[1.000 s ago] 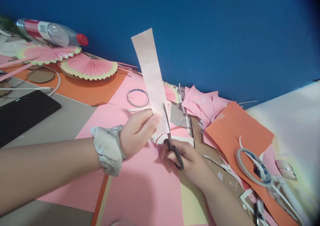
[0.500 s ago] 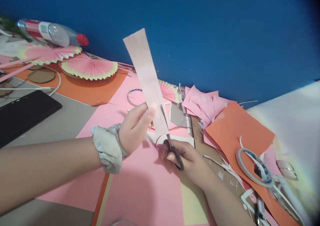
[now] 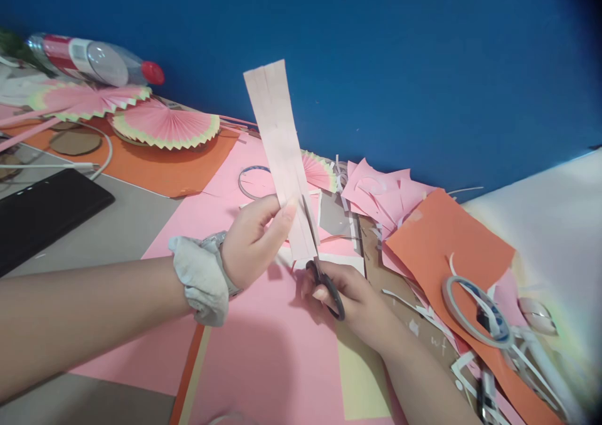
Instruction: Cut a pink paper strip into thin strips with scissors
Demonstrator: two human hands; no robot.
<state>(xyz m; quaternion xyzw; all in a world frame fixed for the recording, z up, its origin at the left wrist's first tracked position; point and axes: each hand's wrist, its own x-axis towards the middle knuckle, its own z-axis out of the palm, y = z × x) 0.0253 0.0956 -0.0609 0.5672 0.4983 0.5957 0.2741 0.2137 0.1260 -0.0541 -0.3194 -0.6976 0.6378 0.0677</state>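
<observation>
- One pale paper strip (image 3: 276, 121) is rising ahead, its top leaning left.
- Your left hand (image 3: 251, 243) is pinching its lower part.
- Your right hand (image 3: 352, 294) is gripping scissors (image 3: 319, 277) along its right edge.

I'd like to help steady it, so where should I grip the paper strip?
Pinch the paper strip across its flat faces at the upper end, probably from above: it's thin and that end stands free, whereas the left hand grips lower down and the scissors sit at its lower right.
</observation>
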